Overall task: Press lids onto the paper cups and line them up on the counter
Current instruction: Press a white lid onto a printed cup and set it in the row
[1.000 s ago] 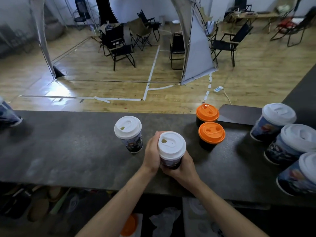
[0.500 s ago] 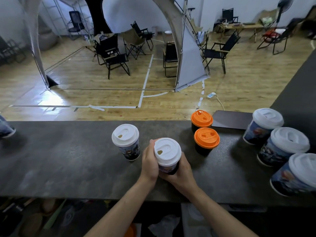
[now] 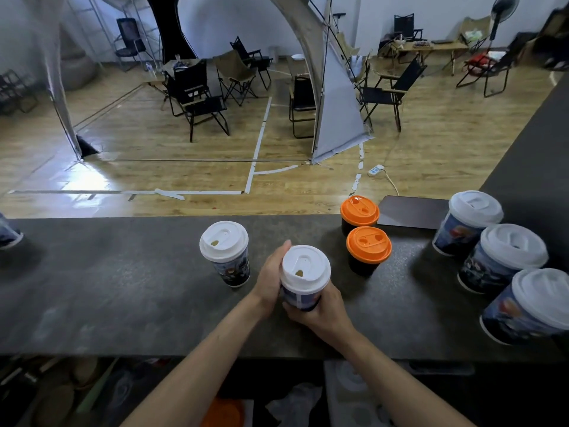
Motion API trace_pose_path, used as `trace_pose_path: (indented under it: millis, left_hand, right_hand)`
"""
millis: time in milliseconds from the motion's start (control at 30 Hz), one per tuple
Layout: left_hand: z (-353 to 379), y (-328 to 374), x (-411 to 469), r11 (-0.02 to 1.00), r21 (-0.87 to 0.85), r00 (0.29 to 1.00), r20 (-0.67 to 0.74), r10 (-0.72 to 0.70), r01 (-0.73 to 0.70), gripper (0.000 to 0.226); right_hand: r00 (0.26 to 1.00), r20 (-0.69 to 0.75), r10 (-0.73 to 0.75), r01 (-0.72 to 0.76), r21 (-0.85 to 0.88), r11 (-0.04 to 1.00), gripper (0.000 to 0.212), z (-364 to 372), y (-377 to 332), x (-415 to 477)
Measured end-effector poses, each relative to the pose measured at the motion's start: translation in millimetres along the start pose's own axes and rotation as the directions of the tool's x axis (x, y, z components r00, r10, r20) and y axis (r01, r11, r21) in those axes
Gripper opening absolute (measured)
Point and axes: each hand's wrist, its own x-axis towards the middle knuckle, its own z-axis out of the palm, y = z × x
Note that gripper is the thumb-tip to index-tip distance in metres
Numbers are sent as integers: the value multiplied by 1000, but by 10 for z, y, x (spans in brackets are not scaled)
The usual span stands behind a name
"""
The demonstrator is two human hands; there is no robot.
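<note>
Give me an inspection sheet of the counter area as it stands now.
Surface: dark speckled counter, pale smudges at left.
Job's things: held cup, white lid on; white-lidded cup standing left of it; two orange-lidded cups behind right; three white-lidded cups at right; partial cup at left edge.
Clutter: dark flat panel at the far edge.
Grippers: left hand and right hand both grip the held cup.
Cables: power strip with cord on the floor beyond.
Surroundings: folding chairs, wooden floor, standing fan.
</note>
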Motion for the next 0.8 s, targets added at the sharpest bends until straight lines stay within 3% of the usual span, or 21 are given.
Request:
trace_pose_path:
  millis: [67, 167, 267, 367, 533, 700, 800]
  left_hand:
    - [1, -6, 15, 1000, 13, 1000, -18, 3, -3, 43]
    - [91, -54, -114, 990, 20, 966, -215, 141, -140, 39]
    - [147, -35, -142, 987, 28, 971, -178, 158, -156, 44]
    - [78, 46, -56, 995, 36, 995, -19, 98, -97, 42]
    - [104, -65, -149, 939, 178, 936, -143, 322, -295, 29]
    - [19, 19, -35, 999, 33, 1000, 8, 16, -16, 49]
    - [50, -39, -43, 997, 21, 986, -148, 77, -74, 46]
  right_hand:
    - [1000, -10, -8, 8, 2, 1000, 87, 5, -10, 3]
    - [999, -51, -14, 16, 28, 999, 89, 30, -37, -4]
    - [998, -59, 8, -6, 32, 999, 91, 31, -9, 17]
    - [999, -32, 19, -18, 10, 1000, 88, 1, 61, 26]
    - [999, -26, 22, -21, 49, 999, 91, 22, 61, 23]
    - [999, 7, 36, -36, 25, 999, 82, -12, 97, 18]
    - [1000, -8, 9, -8, 46, 999, 90, 2, 34, 12]
